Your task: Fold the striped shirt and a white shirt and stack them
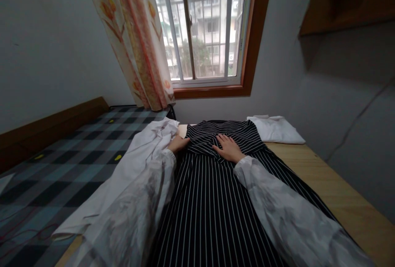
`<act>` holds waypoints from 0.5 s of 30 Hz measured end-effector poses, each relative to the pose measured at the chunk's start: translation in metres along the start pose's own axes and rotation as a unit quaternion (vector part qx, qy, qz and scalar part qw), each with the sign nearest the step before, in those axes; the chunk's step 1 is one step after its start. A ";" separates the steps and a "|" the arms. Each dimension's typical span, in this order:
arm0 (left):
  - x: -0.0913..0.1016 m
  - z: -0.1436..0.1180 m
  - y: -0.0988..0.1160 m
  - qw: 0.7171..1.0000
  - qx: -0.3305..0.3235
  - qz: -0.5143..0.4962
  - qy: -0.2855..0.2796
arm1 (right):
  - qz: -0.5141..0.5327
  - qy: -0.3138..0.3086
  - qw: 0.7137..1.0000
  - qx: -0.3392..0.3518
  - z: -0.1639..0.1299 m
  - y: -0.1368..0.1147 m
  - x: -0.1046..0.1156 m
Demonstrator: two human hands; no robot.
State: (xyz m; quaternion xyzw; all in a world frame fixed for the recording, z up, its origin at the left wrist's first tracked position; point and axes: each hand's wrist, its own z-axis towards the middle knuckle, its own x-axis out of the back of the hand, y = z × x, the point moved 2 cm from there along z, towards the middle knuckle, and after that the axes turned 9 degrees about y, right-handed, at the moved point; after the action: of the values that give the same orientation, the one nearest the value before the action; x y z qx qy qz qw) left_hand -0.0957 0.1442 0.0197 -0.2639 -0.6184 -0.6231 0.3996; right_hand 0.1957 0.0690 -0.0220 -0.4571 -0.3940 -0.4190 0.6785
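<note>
Here, black striped garment (216,201), spread flat, folded top

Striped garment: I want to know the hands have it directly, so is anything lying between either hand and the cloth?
Nothing visible does. The right hand lies flat on the striped garment, and the left hand touches its folded edge beside the white garment.

dress (212,201): black, thin white stripes
shirt (129,168): white
bedsheet (61,168): grey-blue and black check
curtain (135,40): cream, orange floral
folded cloth (276,129): white
</note>
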 end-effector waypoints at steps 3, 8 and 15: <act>0.000 0.007 0.004 1.000 0.022 0.018 -0.002 | -0.001 0.006 1.000 0.003 -0.009 -0.002 0.003; 0.000 0.006 0.005 0.999 0.024 0.020 -0.017 | 0.001 0.007 1.000 0.006 -0.023 -0.004 0.006; 0.006 0.000 0.015 0.998 0.039 -0.032 -0.022 | 0.008 0.011 1.000 0.011 -0.033 -0.008 0.008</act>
State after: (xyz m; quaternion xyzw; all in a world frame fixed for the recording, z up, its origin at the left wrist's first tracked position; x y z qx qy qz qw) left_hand -0.0863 0.1440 0.0328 -0.2417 -0.6592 -0.6049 0.3756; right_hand 0.1963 0.0345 -0.0208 -0.4479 -0.3874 -0.4141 0.6912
